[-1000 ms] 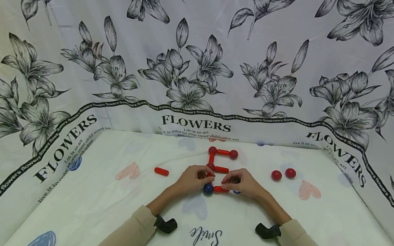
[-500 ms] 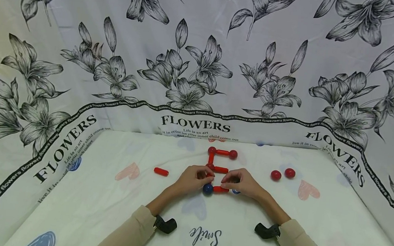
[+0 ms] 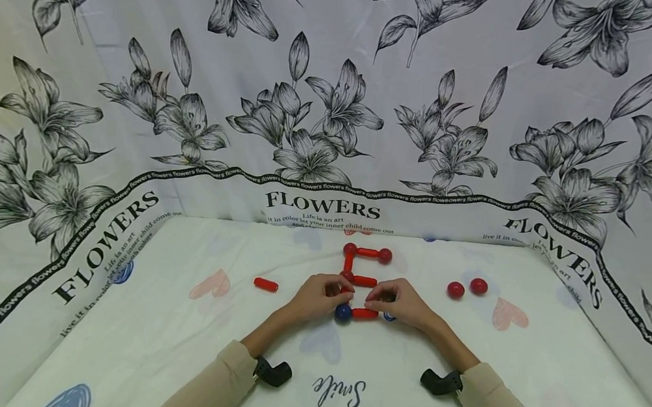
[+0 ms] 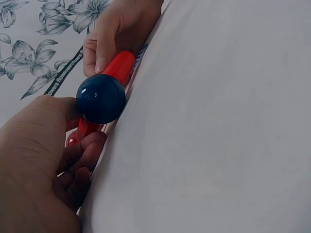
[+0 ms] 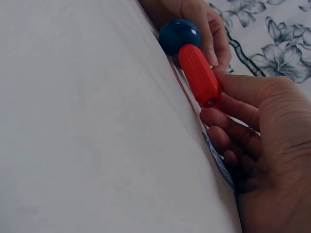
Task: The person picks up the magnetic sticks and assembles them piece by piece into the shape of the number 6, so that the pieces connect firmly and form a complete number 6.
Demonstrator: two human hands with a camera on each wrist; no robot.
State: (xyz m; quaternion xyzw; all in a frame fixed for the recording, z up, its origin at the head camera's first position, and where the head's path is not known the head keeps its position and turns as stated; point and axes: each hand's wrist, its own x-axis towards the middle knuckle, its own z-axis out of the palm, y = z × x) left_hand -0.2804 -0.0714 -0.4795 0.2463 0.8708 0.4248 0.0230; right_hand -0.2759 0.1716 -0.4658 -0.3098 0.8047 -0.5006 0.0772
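A figure of red rods and balls lies flat on the cloth in the head view, with a blue ball [image 3: 343, 313] at its near corner. My left hand [image 3: 319, 294] pinches the red rod [image 4: 86, 127] that runs from the blue ball toward a red ball [image 3: 347, 276]; its fingers hide most of that rod. On the other side, my right hand [image 3: 403, 303] holds the near red rod [image 3: 365, 314] between thumb and fingers by its free end. That rod meets the blue ball, and its end hole faces the right wrist view.
Farther back, the figure has a middle rod [image 3: 364, 281] and a top rod [image 3: 367, 253] ending in a red ball [image 3: 384, 256]. One loose red rod [image 3: 266, 284] lies left. Two loose red balls [image 3: 456, 290] lie right. A flowered curtain [image 3: 334, 119] hangs behind.
Both hands stay in place on the figure. The whole head view shifts only very slightly; nothing else visibly moves.
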